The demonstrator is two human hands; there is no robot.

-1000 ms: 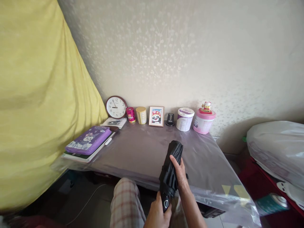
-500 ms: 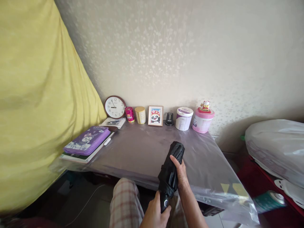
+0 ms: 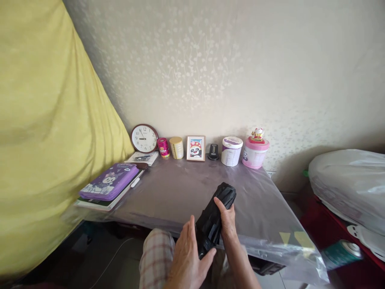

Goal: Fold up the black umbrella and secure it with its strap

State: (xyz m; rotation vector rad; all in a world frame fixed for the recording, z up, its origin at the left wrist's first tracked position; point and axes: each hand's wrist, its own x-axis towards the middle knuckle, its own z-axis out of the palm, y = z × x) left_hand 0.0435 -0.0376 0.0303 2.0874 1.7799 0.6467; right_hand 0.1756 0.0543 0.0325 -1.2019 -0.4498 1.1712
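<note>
From the head view, my left hand (image 3: 187, 253) has come off its wrap around the handle: half a second ago it is curled there, and now its fingers run straight, side by side, with the thumb spread out below the end. My right hand (image 3: 228, 222) stays wrapped around the upper part of the black umbrella (image 3: 209, 221), thumb laid along the top. I take this to mean that my right hand carries most of the hold, leaving my left looser for work along the lower folds. The handle is mostly behind my left hand, so I cannot quite tell whether that palm presses on it or only stands beside it.

The umbrella is furled, over the near edge of the table (image 3: 168, 186) and above my lap, next to my knee (image 3: 157, 249). Its long axis slants from lower left, by my left thumb, to upper right. The folded top points away from me, toward the white tub (image 3: 231, 154); the handle end points back at me. It leans a little further right than before.
</note>
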